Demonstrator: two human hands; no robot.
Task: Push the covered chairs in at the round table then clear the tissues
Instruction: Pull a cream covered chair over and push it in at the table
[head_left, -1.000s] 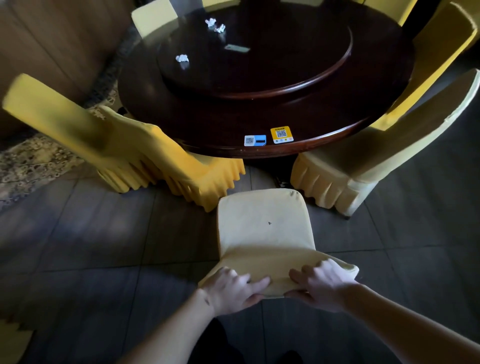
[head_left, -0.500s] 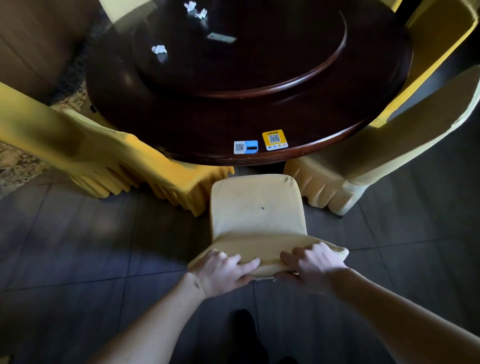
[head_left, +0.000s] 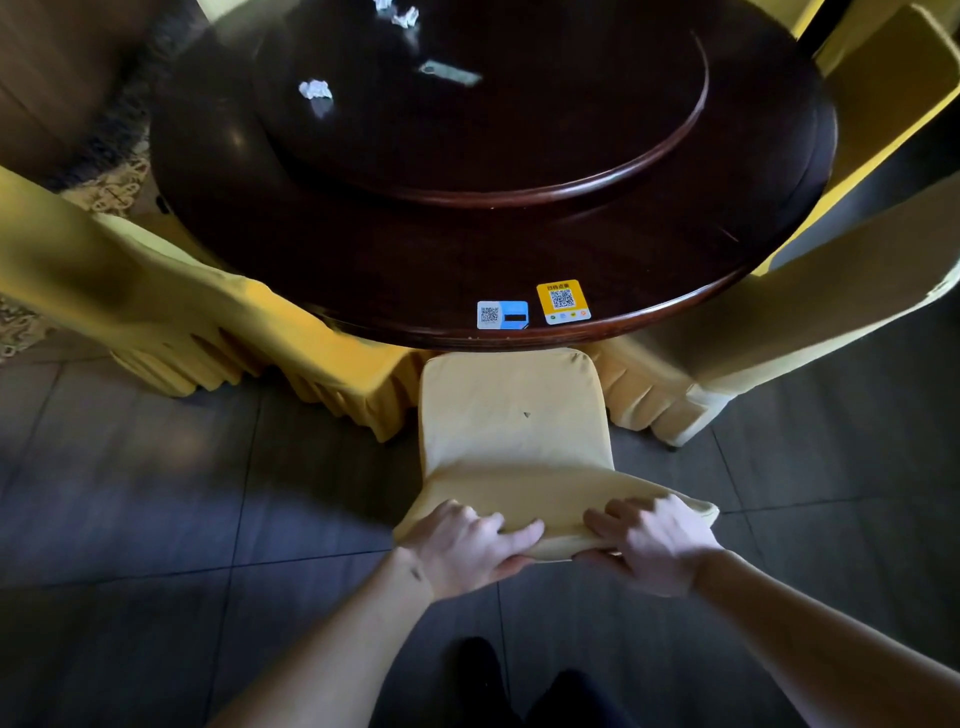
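Head view: both hands grip the top of the backrest of a pale yellow covered chair (head_left: 511, 415). The left hand (head_left: 462, 545) holds the left part of the backrest top, fingers curled over the cloth and thumb beneath. The right hand (head_left: 652, 543) clamps the right part the same way, and a stretch of cover lies between the two hands. The front edge of the chair's seat meets the near edge of the round dark surface (head_left: 363, 249).

One crumpled tissue (head_left: 315, 89) lies toward the far left of the raised turntable (head_left: 571, 156), and two more tissues (head_left: 397, 13) sit at the far edge, well away from the hands. Two QR stickers (head_left: 535, 309) sit at the near edge, just beyond the seat. Other yellow-covered chairs (head_left: 218, 332) flank it on both sides.
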